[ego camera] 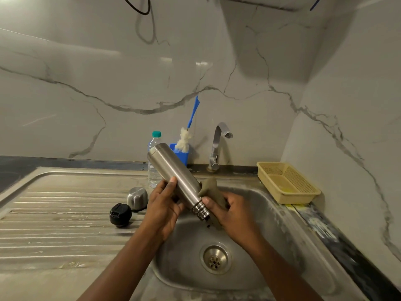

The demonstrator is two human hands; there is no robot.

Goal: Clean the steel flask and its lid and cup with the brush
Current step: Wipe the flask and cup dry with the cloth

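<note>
Curled round the barrel of the steel flask, the left hand holds it tilted mouth-down above the sink while the right hand grips a scrub pad against its threaded neck; rigid, smooth and probably slick when wet, it wants a full-palm hold.

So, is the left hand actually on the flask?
Touching. The head view shows the left hand wrapped round the flask near its neck, one fingertip pressed flat on the steel body.
</note>
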